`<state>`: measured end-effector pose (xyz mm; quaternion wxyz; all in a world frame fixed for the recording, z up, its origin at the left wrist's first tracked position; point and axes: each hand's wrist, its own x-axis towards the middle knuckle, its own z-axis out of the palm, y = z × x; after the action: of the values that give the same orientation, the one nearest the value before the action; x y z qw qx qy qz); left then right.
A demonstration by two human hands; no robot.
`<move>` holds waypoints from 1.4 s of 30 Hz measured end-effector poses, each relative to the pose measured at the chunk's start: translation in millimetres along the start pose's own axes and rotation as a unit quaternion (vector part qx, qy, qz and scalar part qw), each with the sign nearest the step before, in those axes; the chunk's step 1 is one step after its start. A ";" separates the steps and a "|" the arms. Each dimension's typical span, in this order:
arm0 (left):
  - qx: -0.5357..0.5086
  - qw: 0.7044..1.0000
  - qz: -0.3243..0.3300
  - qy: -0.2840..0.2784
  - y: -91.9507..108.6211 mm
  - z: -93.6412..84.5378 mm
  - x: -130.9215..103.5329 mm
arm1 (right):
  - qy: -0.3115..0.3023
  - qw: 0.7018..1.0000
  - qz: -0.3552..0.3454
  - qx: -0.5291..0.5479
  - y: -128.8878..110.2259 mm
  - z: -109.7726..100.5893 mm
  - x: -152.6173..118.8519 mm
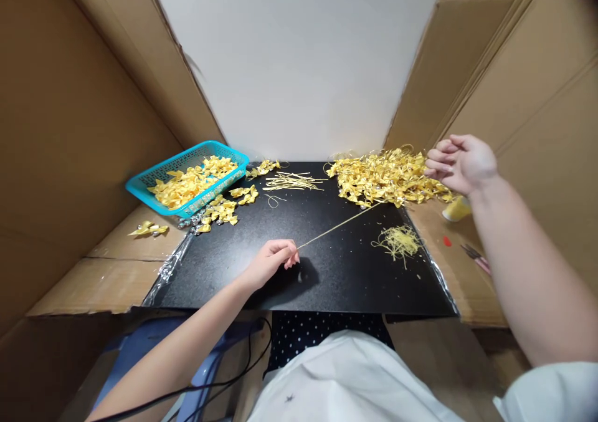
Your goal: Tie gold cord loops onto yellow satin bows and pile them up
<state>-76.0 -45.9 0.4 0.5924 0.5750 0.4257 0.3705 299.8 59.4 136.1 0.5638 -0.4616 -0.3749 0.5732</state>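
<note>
My left hand (275, 259) is closed over the front middle of the black board (243, 269), pinching one end of a thin yellow cord (339, 225). The cord runs straight up to the right, towards the pile of yellow ribbon bows (385, 176). My right hand (460, 163) is raised at the right edge of that pile, palm turned up and fingers curled. Whether its fingers hold anything is too small to tell. Short cut yellow cords (294, 181) lie in a bundle at the back middle. A tangle of thin yellow cord (400, 242) rests on the board's right side.
A turquoise basket (212, 151) of yellow bows stands at the back left, with loose bows (219, 213) and silver bells (184, 222) beside it. On the right cardboard are a yellow spool (456, 209), a red piece (447, 241) and a tool with a pink handle (481, 261). Cardboard walls flank both sides.
</note>
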 end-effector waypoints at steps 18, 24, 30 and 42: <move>0.201 0.973 0.089 0.067 -4.7 2.7 -9.0 | -0.081 0.969 0.013 -0.235 20.0 8.0 -11.0; 0.167 0.972 0.072 0.150 -7.6 -5.1 -18.4 | -0.066 0.986 -0.069 -0.139 12.3 -4.6 -8.8; 0.135 0.976 0.054 0.161 -7.2 -1.7 -25.2 | -0.032 0.993 -0.033 -0.111 24.0 -20.0 -5.0; 0.264 0.947 0.146 0.115 -6.2 5.3 -31.1 | 0.002 0.993 -0.084 -0.084 37.9 -19.0 -5.7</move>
<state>-82.7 -77.1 -3.4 0.3061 0.7201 0.4847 0.3910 306.2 48.9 95.1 0.5701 -0.4752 -0.4582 0.4890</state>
